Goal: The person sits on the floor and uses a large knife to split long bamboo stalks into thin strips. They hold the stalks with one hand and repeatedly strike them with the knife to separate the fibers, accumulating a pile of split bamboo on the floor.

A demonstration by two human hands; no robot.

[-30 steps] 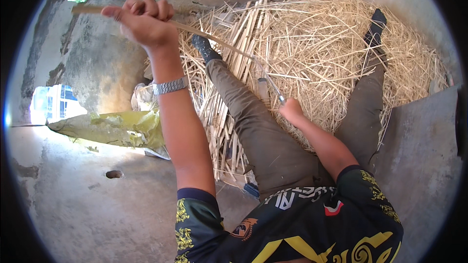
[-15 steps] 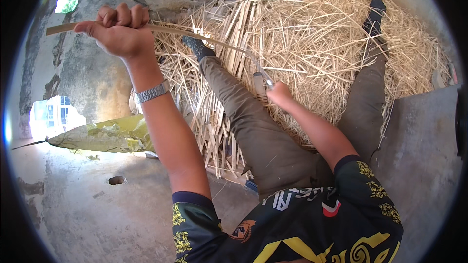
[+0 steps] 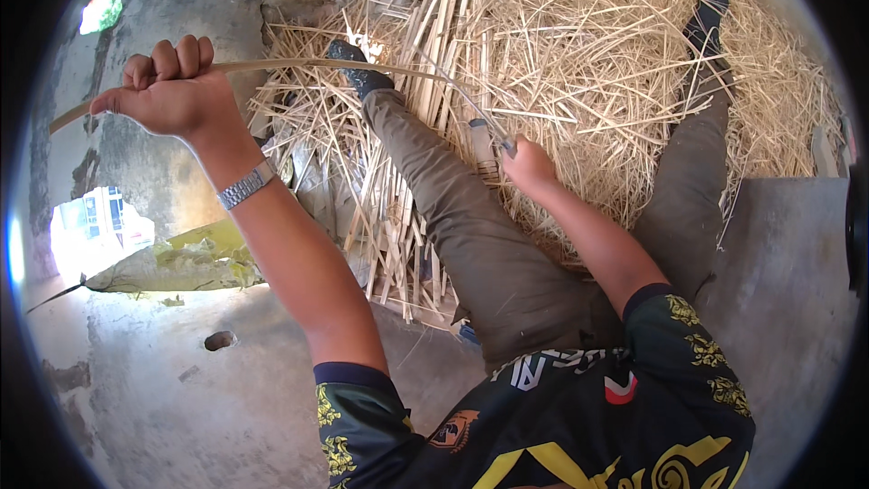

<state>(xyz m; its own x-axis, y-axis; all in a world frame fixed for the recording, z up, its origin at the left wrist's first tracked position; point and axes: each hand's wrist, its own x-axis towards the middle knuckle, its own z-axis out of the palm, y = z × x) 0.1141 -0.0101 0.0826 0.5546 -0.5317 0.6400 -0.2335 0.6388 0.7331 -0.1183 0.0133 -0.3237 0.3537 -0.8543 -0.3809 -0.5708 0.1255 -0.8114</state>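
My left hand [image 3: 172,89], raised at the upper left, is closed round a long, flat bamboo strip [image 3: 312,63]. One end of the strip sticks out past my thumb, and the rest arcs to the right over my left foot. Between my legs, my right hand [image 3: 531,166] is closed on the handle of a knife [image 3: 478,107] with a long, thin blade. The blade slants up and to the left toward the strip's far end; whether the two touch I cannot tell. A flat piece with a dark end [image 3: 480,134] lies by my left thigh, its kind unclear.
A big heap of pale thin shavings [image 3: 588,63] spreads round my legs. Several split bamboo strips [image 3: 398,244] lie left of my left leg. A yellowish sack [image 3: 195,258] lies on the concrete floor [image 3: 181,398] near a small hole [image 3: 219,340]. A wall with openings stands left.
My left hand has moved left and a little down, drawing the bamboo strip along with it. My right hand stays nearly in place, and the knife blade now slants further left.
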